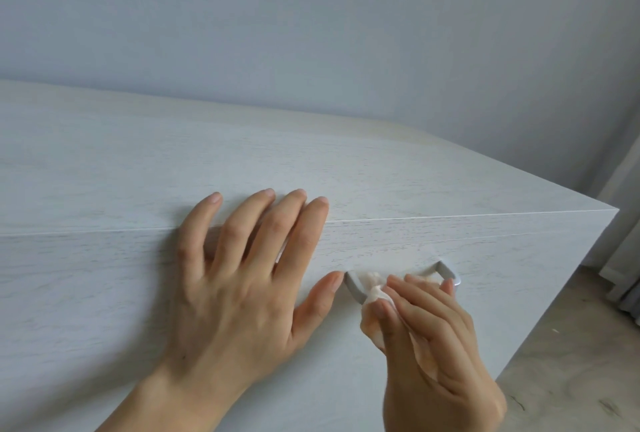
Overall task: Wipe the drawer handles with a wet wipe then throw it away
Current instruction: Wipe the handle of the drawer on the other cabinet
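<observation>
A grey metal drawer handle sticks out from the top drawer front of a pale wood-grain dresser. My right hand pinches a crumpled white wet wipe and holds it wrapped round the bar of the handle, near its left end. Most of the bar is hidden under the wipe and my fingers. My left hand lies flat with fingers spread, its fingertips over the dresser's top front edge and its thumb beside the handle's left end.
The dresser's flat top runs back to a plain light wall. Its right corner ends at the far right, with a marbled floor below and a grey curtain at the frame's edge.
</observation>
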